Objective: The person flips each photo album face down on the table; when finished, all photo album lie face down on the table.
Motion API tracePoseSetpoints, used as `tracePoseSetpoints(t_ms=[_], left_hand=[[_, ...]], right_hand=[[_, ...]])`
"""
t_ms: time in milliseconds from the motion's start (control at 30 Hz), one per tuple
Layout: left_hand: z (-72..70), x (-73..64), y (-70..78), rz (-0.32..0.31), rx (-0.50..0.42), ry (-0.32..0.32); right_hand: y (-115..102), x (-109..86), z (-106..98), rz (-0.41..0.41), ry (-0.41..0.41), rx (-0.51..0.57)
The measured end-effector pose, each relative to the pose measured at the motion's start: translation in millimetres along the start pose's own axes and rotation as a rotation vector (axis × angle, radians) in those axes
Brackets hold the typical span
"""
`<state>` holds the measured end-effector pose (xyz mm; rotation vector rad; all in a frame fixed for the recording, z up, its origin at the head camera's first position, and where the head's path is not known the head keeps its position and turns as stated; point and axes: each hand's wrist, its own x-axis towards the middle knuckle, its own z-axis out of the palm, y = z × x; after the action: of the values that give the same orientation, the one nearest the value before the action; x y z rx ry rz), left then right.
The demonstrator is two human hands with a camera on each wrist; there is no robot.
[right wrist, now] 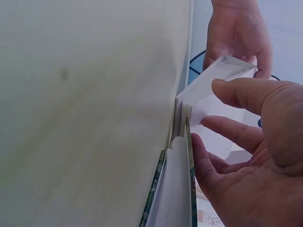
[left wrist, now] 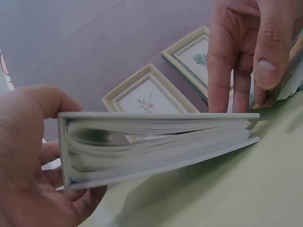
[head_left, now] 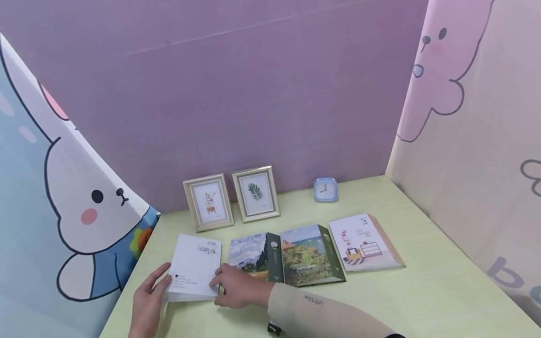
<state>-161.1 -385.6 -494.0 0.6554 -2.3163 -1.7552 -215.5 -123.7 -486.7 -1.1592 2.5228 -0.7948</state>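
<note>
A white photo album [head_left: 195, 272] with dark lettering on its cover is at the left of the row. My left hand [head_left: 149, 295] grips its spine side, with the fingers reaching underneath in the left wrist view. There the album [left wrist: 156, 146] appears edge-on, its pages fanned between the covers and a shadow under it. At the album's opposite edge is my right hand [head_left: 241, 286], fingertips at the cover. In the right wrist view, the right hand [right wrist: 255, 146] has its thumb and fingers spread apart. Beside it lies a landscape-painting album [head_left: 253, 256], partly hidden by that hand.
A second painted album [head_left: 304, 258] and one with a furniture drawing [head_left: 359, 244] continue the row rightward. Behind stand two picture frames, one with a potted plant [head_left: 209, 202], one with a green leaf [head_left: 255, 193]. A blue clock [head_left: 326, 189] stands near the back wall.
</note>
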Motion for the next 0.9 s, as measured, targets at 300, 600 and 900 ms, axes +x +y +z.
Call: tracePoseSetpoints(t_ms=[300, 600, 900], left_hand=[[3.8, -7.2, 2.7, 0.029, -0.059, 0.004], [8.9, -8.6, 3.2, 0.069, -0.184, 0.009], [9.4, -7.9, 5.9, 0.119, -0.336, -0.067]], right_hand=[[2.2, 3.3, 1.4, -0.010, 0.005, 0.023], [4.9, 5.3, 3.0, -0.044, 0.000, 0.132], [5.8, 6.4, 1.3, -0.040, -0.005, 0.315]])
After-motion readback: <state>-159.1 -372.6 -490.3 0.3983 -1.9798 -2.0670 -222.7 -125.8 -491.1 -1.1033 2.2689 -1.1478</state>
